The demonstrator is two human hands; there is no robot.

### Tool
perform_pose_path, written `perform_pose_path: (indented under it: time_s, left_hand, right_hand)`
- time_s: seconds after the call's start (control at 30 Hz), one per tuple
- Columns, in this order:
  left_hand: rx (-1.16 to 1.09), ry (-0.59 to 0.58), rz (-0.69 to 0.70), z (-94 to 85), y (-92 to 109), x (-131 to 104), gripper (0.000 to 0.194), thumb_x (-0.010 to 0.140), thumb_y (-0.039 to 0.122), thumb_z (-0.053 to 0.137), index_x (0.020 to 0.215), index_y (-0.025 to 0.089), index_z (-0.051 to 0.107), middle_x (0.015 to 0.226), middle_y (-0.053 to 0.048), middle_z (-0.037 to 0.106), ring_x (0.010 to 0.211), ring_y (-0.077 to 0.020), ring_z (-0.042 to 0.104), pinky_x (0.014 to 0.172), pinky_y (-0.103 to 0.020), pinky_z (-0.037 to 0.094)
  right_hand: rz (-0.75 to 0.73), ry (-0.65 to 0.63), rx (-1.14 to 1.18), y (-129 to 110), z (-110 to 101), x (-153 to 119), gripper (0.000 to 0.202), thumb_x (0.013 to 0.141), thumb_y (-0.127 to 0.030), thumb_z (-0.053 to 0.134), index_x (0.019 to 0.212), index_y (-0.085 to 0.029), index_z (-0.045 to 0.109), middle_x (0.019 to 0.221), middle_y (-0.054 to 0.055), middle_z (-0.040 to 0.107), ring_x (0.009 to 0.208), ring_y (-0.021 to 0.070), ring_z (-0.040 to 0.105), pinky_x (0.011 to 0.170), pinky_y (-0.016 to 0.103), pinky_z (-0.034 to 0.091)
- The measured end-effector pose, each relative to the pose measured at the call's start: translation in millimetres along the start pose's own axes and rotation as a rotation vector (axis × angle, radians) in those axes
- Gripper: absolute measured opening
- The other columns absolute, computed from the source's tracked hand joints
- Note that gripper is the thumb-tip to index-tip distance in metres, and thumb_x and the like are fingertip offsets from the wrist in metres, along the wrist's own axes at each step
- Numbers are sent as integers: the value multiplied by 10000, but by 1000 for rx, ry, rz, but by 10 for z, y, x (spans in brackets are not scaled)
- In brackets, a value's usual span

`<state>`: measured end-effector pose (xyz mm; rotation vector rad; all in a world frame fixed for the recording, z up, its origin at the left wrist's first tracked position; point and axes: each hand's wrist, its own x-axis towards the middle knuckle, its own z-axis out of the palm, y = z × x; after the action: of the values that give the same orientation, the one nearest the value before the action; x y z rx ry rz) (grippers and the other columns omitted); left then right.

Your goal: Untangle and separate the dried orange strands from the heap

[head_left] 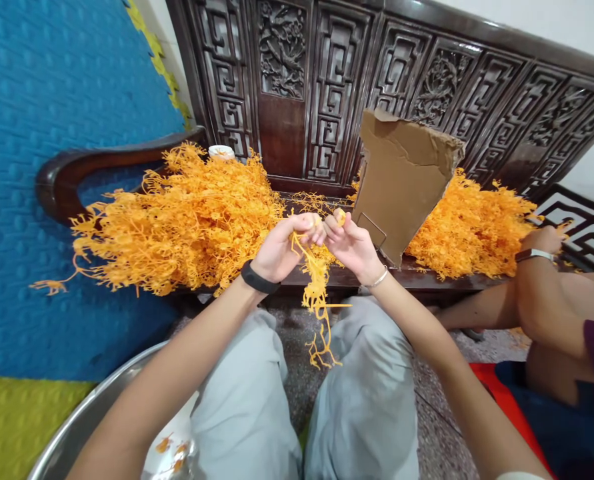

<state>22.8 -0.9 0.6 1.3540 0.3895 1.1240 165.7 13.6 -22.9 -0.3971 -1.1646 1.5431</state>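
Between my knees dangles an orange plastic branch piece (317, 283) with thin, twig-like strands. My left hand (284, 247), with a black wristband, pinches its upper end. Close beside it, my right hand (351, 243) has its fingers curled, with a small yellow-orange bit (341, 217) showing at the fingertips; I cannot make out its exact kind. The two hands nearly touch at the fingertips. Left of them rises a large heap of the same orange branch pieces (191, 227) on the dark wooden bench (297, 273).
A cardboard sheet (407, 180) stands on the bench, with another orange heap (471, 233) to its right. A co-worker's hand (547, 240) is at that heap's right side. A white cup (221, 152) sits behind the left heap. A metal basin (101, 387) lies low at left.
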Motion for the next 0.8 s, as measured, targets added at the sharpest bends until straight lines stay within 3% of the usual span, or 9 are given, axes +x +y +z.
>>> perform_pose_path:
  time_s: [0.17, 0.33, 0.47, 0.57, 0.67, 0.8]
  left_hand:
    - [3, -1, 42, -43, -44, 47, 275, 735, 188, 405, 467, 179, 349, 553, -3, 388, 571, -121, 422, 656, -311, 386]
    - [230, 48, 72, -144, -105, 58, 243, 705, 175, 449, 465, 166, 421, 546, 6, 439, 584, -112, 434, 620, -272, 345]
    - [471, -37, -73, -290, -177, 66, 228, 694, 239, 467, 481, 158, 456, 542, 18, 451, 589, -108, 426, 638, -264, 330]
    - [572, -77, -160, -398, -227, 69, 228, 669, 294, 482, 485, 159, 463, 545, 23, 449, 595, -110, 421, 629, -263, 319]
    - [607, -87, -203, -477, -253, 64, 230, 667, 315, 480, 496, 161, 475, 548, 22, 458, 600, -115, 431, 617, -259, 323]
    - [604, -61, -215, -509, -253, 58, 240, 691, 319, 477, 514, 157, 492, 575, 13, 484, 617, -115, 454, 615, -249, 340]
  right_hand:
    - [66, 56, -158, 147, -182, 79, 363, 648, -450, 701, 694, -200, 442, 645, -41, 441, 589, 83, 433, 597, 232, 382]
    - [88, 274, -687, 341, -550, 199, 213, 686, -354, 636, 698, -169, 531, 676, -29, 534, 600, 75, 467, 586, 212, 383]
    - [202, 444, -871, 479, -970, 288, 131, 731, -262, 551, 672, -169, 479, 606, -34, 528, 537, 77, 480, 532, 208, 387]
    - [234, 539, -975, 560, -1282, 300, 118, 696, -171, 567, 688, -177, 449, 543, -56, 509, 480, 72, 453, 500, 200, 371]
    - [254, 568, -1092, 603, -1522, 269, 145, 663, -111, 586, 748, -172, 486, 517, -75, 501, 476, 77, 467, 527, 209, 398]
    - [286, 500, -1250, 603, -1696, 222, 45, 690, -140, 598, 731, -144, 580, 601, -24, 582, 557, 95, 528, 615, 240, 447]
